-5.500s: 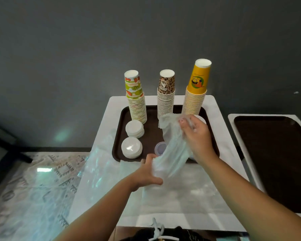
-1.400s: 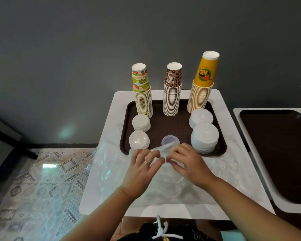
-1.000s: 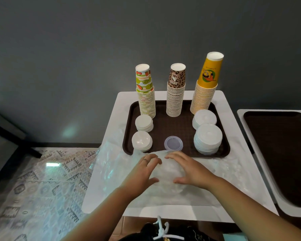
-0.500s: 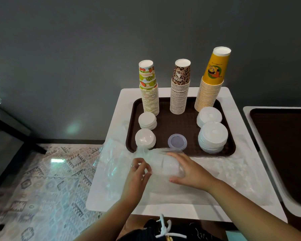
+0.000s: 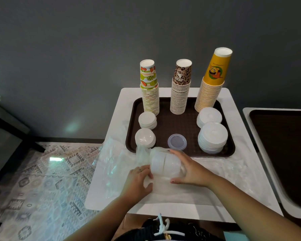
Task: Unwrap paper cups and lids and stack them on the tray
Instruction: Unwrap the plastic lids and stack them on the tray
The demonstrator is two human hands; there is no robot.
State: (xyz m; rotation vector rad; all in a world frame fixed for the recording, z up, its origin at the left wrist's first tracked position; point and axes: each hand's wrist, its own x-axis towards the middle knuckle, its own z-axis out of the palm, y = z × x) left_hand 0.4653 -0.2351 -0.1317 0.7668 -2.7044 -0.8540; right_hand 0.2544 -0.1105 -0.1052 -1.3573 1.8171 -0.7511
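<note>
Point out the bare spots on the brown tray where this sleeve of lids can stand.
Widest bare patch: the middle of the brown tray, between the leopard cup stack, the clear lid and the white lid piles on either side. The left edge by the small lid stacks and the right side by the large lid stacks are crowded.

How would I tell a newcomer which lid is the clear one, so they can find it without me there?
Start at the brown tray on the white table, which holds three tall cup stacks along its far side. The clear lid lies alone near the middle of the tray's near edge, between white lid stacks. It is the only see-through, single lid there.
</note>
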